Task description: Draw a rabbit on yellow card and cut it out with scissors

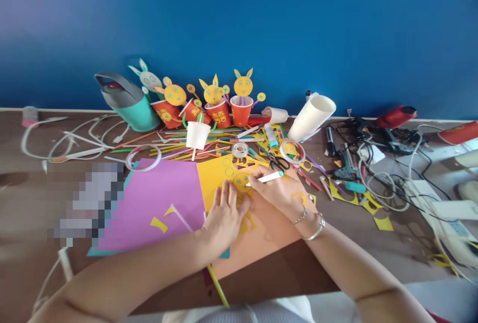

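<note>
In my right hand [271, 191] is a white marker [267, 178] with a green end, its tip at a yellow paper circle [242, 181]. Green eye rings are drawn on that circle. My left hand [225, 216] lies flat with fingers stretched, just left of the circle. Both hands rest over a peach paper sheet [269, 243]. Beneath the fingertips is yellow paper [209, 173] with drawn rings, and a purple sheet [149, 203] spreads to the left with small yellow scraps [159, 224] on it.
Behind stand red paper cups [241, 114] with yellow paper animal heads, a white cup [197, 135], a teal bottle [136, 109] and stacked white cups [311, 116]. Black scissors [278, 162] and a tape roll [240, 150] lie near my hands. Glue guns [345, 163] and cables crowd the right.
</note>
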Motion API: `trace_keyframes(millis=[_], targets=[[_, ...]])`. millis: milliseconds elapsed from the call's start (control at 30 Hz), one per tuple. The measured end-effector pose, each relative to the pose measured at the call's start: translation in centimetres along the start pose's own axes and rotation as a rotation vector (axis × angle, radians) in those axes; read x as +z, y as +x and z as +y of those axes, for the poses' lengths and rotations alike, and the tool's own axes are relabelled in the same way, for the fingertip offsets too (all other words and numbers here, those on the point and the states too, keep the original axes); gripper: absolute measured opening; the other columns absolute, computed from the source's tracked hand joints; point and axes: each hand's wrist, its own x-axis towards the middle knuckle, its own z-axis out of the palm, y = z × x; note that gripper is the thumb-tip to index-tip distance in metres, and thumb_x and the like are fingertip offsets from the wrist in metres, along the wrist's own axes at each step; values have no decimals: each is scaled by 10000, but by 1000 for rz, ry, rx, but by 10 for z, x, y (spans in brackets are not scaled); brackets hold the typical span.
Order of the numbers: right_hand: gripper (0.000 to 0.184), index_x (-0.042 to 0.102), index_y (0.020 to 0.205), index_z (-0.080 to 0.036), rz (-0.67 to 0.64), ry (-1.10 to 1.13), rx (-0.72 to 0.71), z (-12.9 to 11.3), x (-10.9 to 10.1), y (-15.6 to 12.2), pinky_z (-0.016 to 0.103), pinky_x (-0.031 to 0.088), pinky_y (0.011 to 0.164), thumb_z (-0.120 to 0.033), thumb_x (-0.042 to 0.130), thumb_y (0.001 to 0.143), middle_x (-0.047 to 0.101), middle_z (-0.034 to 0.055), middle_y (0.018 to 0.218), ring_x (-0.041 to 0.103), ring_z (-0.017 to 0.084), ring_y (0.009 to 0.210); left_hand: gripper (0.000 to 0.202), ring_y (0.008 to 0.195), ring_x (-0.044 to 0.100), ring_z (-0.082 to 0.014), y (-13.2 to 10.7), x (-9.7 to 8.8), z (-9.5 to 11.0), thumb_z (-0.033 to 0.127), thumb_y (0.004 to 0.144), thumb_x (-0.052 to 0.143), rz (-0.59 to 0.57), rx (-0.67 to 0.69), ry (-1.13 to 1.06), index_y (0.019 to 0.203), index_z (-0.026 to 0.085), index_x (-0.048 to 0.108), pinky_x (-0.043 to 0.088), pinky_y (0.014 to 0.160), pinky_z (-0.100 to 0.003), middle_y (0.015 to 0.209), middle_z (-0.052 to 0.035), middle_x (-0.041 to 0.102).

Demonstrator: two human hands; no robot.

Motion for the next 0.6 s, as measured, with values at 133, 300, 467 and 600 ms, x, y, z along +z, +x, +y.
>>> trace_keyframes(millis=[133,300,467,600], targets=[[117,469,735,-233,-5,73,31,-5,-1,2,288,485,592,-283,542,811,556,-4,685,533,144,629,490,1327,382,-436,0,0,0,150,845,518,10,3,-30,1333,140,476,364,1023,-599,1372,-288,457],[140,444,702,-232,-34,84,68,-8,-2,3,286,454,568,-286,535,793,520,-12,652,496,140,597,483,1323,383,-442,0,-2,0,168,847,526,1,2,-28,1327,133,480,372,1020,-592,1368,-292,460],[121,460,727,-232,-49,92,91,-13,-5,4,292,460,596,-296,525,807,536,-4,676,515,148,625,468,1330,382,-426,1,-4,0,158,861,494,-8,0,-32,1328,138,472,365,1026,-589,1379,-290,452],[130,462,728,-233,-58,22,87,-16,-8,3,305,469,625,-295,512,831,545,-1,686,526,153,642,469,1324,387,-434,1,-4,0,154,861,488,-8,4,-24,1329,129,470,367,1020,-592,1371,-299,454]])
